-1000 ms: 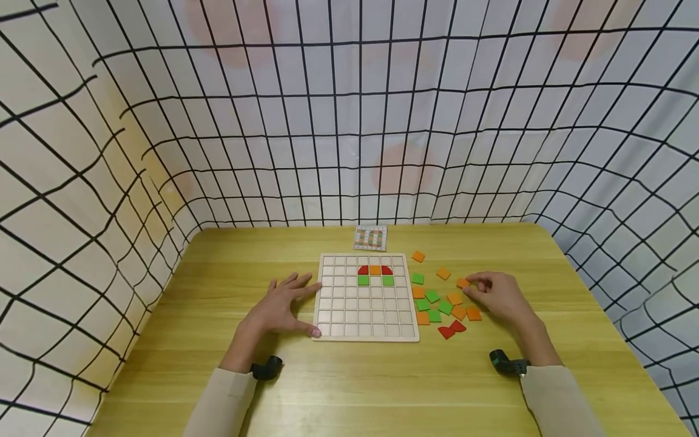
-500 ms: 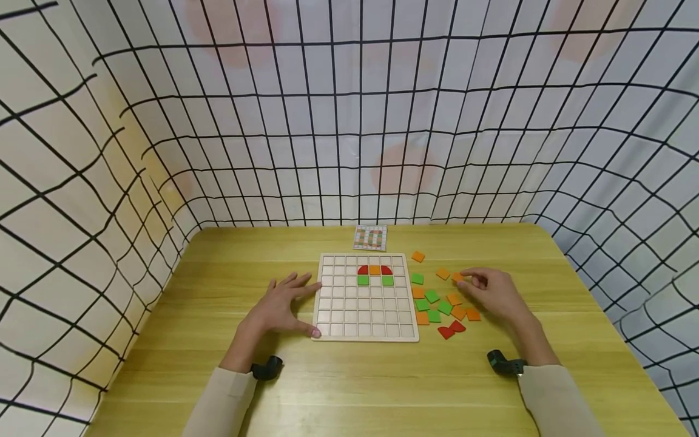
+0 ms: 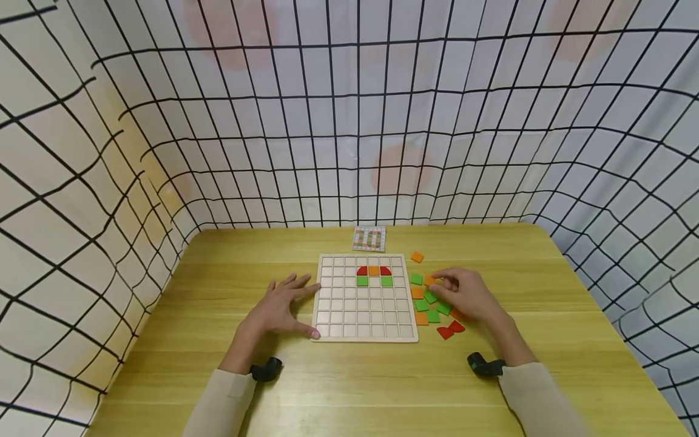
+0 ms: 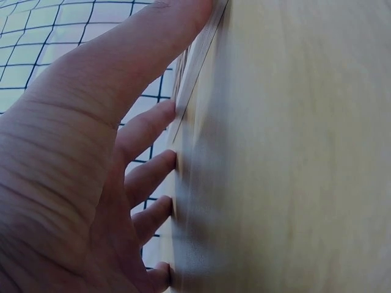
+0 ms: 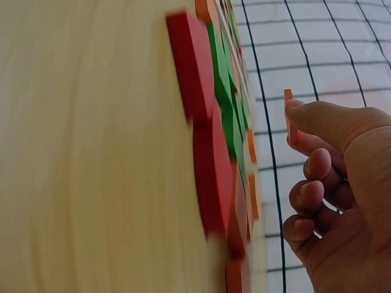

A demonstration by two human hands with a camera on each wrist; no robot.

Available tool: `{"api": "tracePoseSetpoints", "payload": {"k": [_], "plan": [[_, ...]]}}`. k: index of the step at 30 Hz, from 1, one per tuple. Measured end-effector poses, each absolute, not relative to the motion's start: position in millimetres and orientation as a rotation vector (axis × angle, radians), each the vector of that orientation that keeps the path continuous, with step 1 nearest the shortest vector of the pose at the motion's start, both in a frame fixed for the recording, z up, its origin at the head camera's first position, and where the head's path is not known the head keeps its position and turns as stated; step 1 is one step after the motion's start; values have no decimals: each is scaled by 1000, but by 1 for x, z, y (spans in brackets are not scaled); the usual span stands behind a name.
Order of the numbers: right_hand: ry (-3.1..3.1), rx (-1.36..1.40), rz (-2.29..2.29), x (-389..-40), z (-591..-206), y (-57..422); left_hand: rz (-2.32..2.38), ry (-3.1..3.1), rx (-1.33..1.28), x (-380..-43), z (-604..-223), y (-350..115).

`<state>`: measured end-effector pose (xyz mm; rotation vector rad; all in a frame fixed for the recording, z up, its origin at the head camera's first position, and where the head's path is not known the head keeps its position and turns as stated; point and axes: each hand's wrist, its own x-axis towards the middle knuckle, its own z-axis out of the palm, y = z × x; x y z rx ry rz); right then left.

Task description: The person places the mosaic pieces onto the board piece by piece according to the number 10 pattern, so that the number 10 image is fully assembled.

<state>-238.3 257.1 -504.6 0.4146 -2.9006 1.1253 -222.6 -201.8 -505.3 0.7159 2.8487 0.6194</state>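
Pinching an orange tile, right fingers hover; left fingers spread at board's edge.

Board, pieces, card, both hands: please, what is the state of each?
Board: flat, five pieces set in it, mostly unfilled.
Left hand: fingers spread, at the board's left edge.
Right hand: pinching an orange square.
Orange square: held in the air.
Loose pieces: lying right of the board.
Card: lying flat behind the board.
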Motion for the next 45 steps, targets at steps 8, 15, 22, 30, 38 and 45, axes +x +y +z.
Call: {"api": "tracePoseSetpoints", "payload": {"k": [8,15,22,30,38,45], "plan": [[-2894,481,1254,-241,-506,226,622,2852,721,-223,-506,-202],[-2876,570,1289,-244,-509,204,616,2852,720,-224,-507,-202],[-2893,639,1227,-246,-512,186,625,2852,716,-224,-509,-202],[-2914,677,1181,-249,-516,176,640,2846,699,-223,-508,-203],[-2916,699,1146,-248,-517,174,648,2846,702,-222,-506,-203],[-2911,679,1136,-248,-519,173,647,2842,704,-222,-505,-202]]}}
